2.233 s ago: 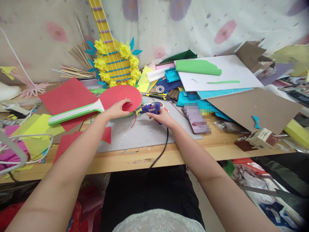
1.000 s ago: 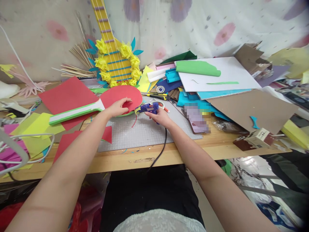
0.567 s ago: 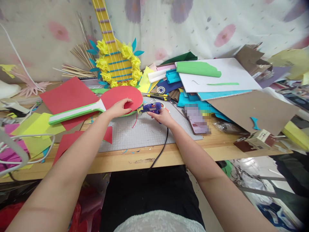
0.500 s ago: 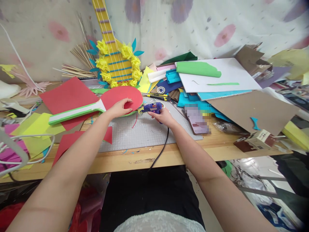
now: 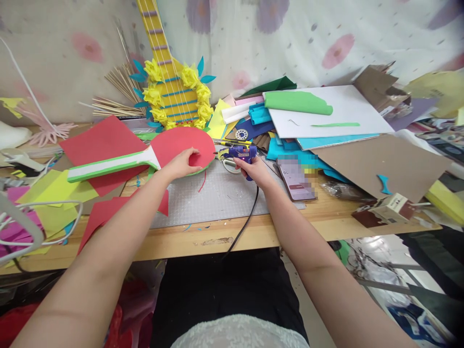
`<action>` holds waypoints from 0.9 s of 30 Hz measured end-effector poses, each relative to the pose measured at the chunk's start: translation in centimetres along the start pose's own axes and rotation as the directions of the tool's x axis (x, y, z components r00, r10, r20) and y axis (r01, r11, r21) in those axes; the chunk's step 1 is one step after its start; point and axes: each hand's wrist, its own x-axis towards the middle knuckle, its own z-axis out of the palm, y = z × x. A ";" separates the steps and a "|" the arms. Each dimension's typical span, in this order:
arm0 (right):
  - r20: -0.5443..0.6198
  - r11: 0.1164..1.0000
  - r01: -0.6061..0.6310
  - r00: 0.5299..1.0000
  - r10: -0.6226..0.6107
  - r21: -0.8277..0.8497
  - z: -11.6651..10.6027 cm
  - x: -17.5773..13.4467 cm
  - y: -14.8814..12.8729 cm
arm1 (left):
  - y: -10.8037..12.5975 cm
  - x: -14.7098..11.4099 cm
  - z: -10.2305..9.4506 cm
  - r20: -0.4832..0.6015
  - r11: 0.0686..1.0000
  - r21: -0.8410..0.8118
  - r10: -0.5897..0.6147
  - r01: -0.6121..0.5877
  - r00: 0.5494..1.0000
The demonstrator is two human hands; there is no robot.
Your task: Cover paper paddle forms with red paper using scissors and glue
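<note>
Two hands at work here, and the left hand (image 5: 181, 164) rests on the one red paddle shape (image 5: 174, 141), thumb and forefinger parted over its round face; whether hidden fingers grip the rim, I can't tell. The paddle's single green-and-white handle (image 5: 110, 165) runs out to the left of that hand. Over to the right hand (image 5: 256, 170), closed around one purple glue gun (image 5: 243, 153), nozzle just beside the paddle's edge, one black cord (image 5: 246, 222) dropping below. One thin red strip (image 5: 203, 182) lies between the hands on one grey cutting mat (image 5: 195, 203). Just right of the right hand, one phone (image 5: 295, 181)! Beyond the left hand stands one yellow paper guitar (image 5: 176, 99), and two red sheets (image 5: 105, 142) lie left, one beyond the handle, one by the left forearm.
</note>
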 end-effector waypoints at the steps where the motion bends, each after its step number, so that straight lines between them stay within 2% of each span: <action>1: -0.020 1.000 -0.004 1.000 0.005 0.008 0.0 0.0 -0.1 | 0.0 0.0 0.1 0.003 1.000 0.010 0.005 -0.005 1.000; 7: -0.169 0.994 0.021 0.986 -0.003 0.103 -1.1 0.1 -0.6 | 0.0 -0.7 0.2 0.022 0.998 0.040 0.054 -0.055 0.998; 14: -0.345 0.999 -0.013 0.938 0.029 0.049 -3.9 1.6 1.3 | -0.7 -0.8 0.3 0.071 0.989 0.040 0.142 -0.145 0.987; 17: -0.376 0.999 -0.027 0.926 0.042 0.046 -4.8 2.0 2.0 | -0.8 -0.9 0.5 0.071 0.985 0.072 0.150 -0.155 0.986; 20: -0.383 0.996 -0.076 0.922 0.049 -0.055 -5.4 2.0 2.2 | -0.9 -0.9 0.8 0.059 0.980 0.094 0.171 -0.176 0.984; 27: -0.372 0.936 -0.079 0.927 -0.058 -0.343 -6.1 1.9 3.0 | -0.7 -0.9 2.1 0.026 0.949 0.225 0.221 -0.221 0.975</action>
